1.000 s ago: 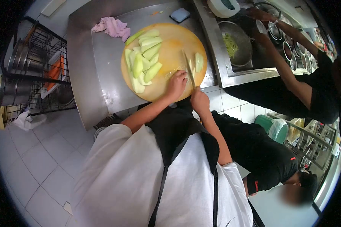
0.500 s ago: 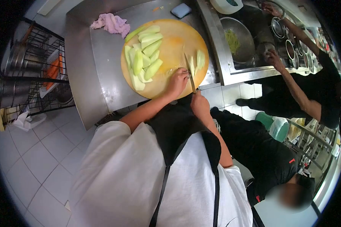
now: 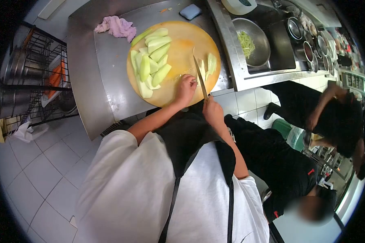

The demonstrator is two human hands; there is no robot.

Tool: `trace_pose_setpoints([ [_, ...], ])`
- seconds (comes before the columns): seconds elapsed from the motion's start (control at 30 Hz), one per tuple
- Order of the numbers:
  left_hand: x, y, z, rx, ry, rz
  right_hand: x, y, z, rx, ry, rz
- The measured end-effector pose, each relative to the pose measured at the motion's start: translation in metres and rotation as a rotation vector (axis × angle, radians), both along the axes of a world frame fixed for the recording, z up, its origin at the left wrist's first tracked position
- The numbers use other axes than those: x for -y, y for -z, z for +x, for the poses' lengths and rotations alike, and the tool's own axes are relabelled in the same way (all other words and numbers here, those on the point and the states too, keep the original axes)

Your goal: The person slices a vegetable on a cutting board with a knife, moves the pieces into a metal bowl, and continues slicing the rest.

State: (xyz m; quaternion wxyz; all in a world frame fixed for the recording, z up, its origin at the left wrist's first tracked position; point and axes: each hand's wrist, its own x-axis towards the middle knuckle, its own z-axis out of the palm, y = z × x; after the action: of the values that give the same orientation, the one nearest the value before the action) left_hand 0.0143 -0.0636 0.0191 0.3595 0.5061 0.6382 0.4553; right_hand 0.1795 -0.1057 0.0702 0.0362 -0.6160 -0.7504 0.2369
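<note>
A round wooden cutting board lies on the steel counter before me. My right hand is closed around the handle of a kitchen knife, whose blade points away over the board's right part. My left hand rests on the board just left of the blade, fingers curled together; what they hold, if anything, is hidden. Thin pale-green slices lie to the right of the knife. Thick peeled pale-green vegetable pieces, perhaps gourd or cucumber, are heaped on the board's left side.
A pink cloth and a blue sponge lie behind the board. At right, a wok holds green shreds. A wire rack with pots and carrots stands left. Two people in black are close on the right.
My left hand has shifted slightly away from the blade, which now shows more of its length. The co-worker by the stove has withdrawn their hands from the pans and turned away.
</note>
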Motion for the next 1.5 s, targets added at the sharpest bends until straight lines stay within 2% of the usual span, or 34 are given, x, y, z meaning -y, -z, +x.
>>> trace_pose_setpoints([
  [0.23,-0.003,0.003,0.001,-0.02,0.023,-0.01,0.005,0.005,-0.002,-0.017,-0.008,0.019],
  [0.53,-0.005,0.009,0.0,-0.021,0.008,-0.025,0.002,0.016,-0.014,0.005,0.038,-0.081],
  [0.63,-0.005,0.008,0.002,-0.017,0.014,-0.036,-0.011,0.016,-0.011,-0.056,-0.019,-0.053],
  [0.77,-0.006,0.012,0.007,0.005,-0.019,-0.044,-0.031,0.007,-0.012,0.042,-0.032,0.034],
  [0.87,-0.025,0.009,0.003,-0.115,-0.026,0.042,-0.039,-0.017,-0.012,-0.033,0.06,0.064],
  [0.97,-0.063,-0.023,-0.001,-0.388,0.018,0.152,-0.04,-0.035,-0.011,-0.13,0.144,0.1],
  [1.07,-0.117,-0.03,-0.005,-0.465,0.323,0.28,-0.037,-0.044,-0.011,-0.264,0.24,0.099],
  [1.17,-0.169,-0.008,-0.005,-0.619,0.762,0.475,-0.031,-0.047,-0.004,-0.363,0.294,0.077],
  [1.27,-0.198,-0.02,-0.002,-0.725,1.112,0.391,-0.024,-0.037,0.005,-0.406,0.313,0.071],
  [1.4,-0.213,-0.041,0.006,-0.817,1.306,0.194,-0.013,-0.023,0.011,-0.416,0.35,0.057],
  [1.5,-0.22,-0.033,-0.003,-0.785,1.372,0.251,-0.009,-0.019,0.017,-0.468,0.421,-0.036],
])
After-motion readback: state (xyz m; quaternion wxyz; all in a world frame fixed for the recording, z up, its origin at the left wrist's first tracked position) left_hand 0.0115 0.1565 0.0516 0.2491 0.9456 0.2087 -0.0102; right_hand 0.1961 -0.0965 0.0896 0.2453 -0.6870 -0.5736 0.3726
